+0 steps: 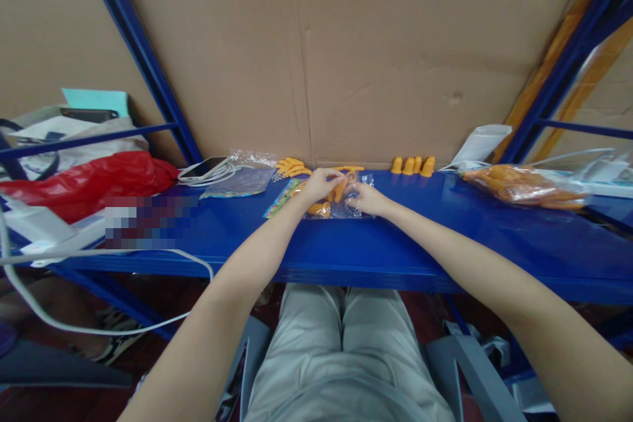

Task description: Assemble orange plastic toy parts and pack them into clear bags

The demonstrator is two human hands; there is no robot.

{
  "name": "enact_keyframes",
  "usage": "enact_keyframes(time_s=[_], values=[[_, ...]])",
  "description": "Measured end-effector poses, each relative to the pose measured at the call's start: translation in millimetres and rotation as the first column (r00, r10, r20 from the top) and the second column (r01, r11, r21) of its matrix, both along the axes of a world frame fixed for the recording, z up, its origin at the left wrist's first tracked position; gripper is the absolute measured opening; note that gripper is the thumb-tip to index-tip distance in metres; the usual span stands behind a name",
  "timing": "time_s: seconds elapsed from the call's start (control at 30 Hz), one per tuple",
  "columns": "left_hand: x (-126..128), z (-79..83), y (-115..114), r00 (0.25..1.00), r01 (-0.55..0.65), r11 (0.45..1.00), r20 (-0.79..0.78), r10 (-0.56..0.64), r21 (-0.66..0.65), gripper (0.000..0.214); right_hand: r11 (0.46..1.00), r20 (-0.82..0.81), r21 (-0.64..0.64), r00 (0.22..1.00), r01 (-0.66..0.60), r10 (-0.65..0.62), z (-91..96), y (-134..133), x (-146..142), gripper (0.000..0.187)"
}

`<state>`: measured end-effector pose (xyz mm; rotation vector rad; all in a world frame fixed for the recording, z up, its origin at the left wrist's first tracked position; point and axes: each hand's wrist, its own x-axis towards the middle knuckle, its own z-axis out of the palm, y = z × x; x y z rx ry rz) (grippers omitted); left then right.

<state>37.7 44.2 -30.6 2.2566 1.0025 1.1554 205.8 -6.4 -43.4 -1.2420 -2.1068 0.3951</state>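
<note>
Trousers (341,343) of pale, creased cloth are seen nearest, set partly under the lip of a smooth blue shelf (346,244), so that both forearms can be stretched over it. Mid-shelf, squarely before the body and probably for easy sight and reach, a bag (353,213) of clear, crinkled film is laid, with rounded orange pieces (320,210) at it; whether all are inside cannot be told. At its upper part the fingertips of the left hand (321,184) are brought close together, but whether film or a piece is pinched cannot be told. By the right hand (370,199), fingers curled at the other side, the bag seems to be steadied; how firmly it is gripped is not shown. A bright printed strip (277,203) is slanted at the left, partly hidden by the arm. Beyond, finger-shaped sticks (291,167) are heaped loosely, while four dome-topped cups (409,166) are stood wide end down in a row, presumably for stability. Off to the right, a packed bag (524,188) of glossy film is bulged by orange contents. Behind everything, matt, creased cardboard (395,59) is stood upright, perhaps so that small parts are stopped from falling off the back
</note>
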Motion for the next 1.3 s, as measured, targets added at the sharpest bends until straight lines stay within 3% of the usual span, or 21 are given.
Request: enact_keyframes(time_s=[0.1,0.3,0.47,0.6,0.7,0.77,0.87,0.97,1.1,1.3], values=[[-1.2,4.9,-2.0,0.999,-0.015,1.000,-0.039,0.016,0.008,0.015,0.994,-0.022,-0.110,0.999,0.021,-0.024,0.1,-0.7,-1.1,0.026],[-15.4,21.3,-9.1,0.944,-0.191,0.978,-0.258,0.205,0.081,0.038,0.965,-0.103,-0.259,0.992,0.038,-0.067,3.5,-4.8,-3.7,0.025],[-24.8,24.0,-12.5,0.875,-0.270,0.963,-0.421,0.238,-0.016,0.054,0.951,-0.194,-0.308,0.980,-0.015,-0.048,3.2,-4.1,-2.2,0.046],[-21.6,27.3,-17.2,0.841,-0.325,0.944,-0.438,0.318,0.061,0.048,0.944,-0.170,-0.329,0.985,-0.022,-0.037,3.8,-4.3,-0.7,0.048],[-17.6,34.1,-22.7,0.820,-0.370,0.915,-0.407,0.402,0.157,0.035,0.948,-0.130,-0.318,0.990,0.009,-0.053,4.9,-5.4,-1.6,0.044],[-15.6,39.3,-27.4,0.805,-0.402,0.903,-0.411,0.428,0.154,0.023,0.953,-0.090,-0.301,0.994,0.027,-0.057,5.5,-5.7,-2.5,0.039],[-14.4,44.6,-34.4,0.784,-0.422,0.904,-0.477,0.398,0.061,0.026,0.958,-0.051,-0.284,0.998,0.026,-0.042,6.1,-5.4,-3.1,0.036],[-14.6,44.1,-38.2,0.786,-0.399,0.908,-0.558,0.265,-0.131,0.030,0.960,-0.032,-0.280,0.999,0.030,-0.041,7.0,-5.6,-2.9,0.037],[-15.2,37.9,-34.8,0.809,-0.405,0.844,-0.569,0.151,-0.352,0.024,0.956,0.003,-0.285,0.997,0.075,-0.077,8.1,-6.7,-2.5,0.032],[-14.8,35.8,-31.1,0.821,-0.418,0.805,-0.554,0.137,-0.421,0.023,0.961,-0.017,-0.270,0.998,0.061,-0.068,7.1,-6.2,-2.8,0.035]])
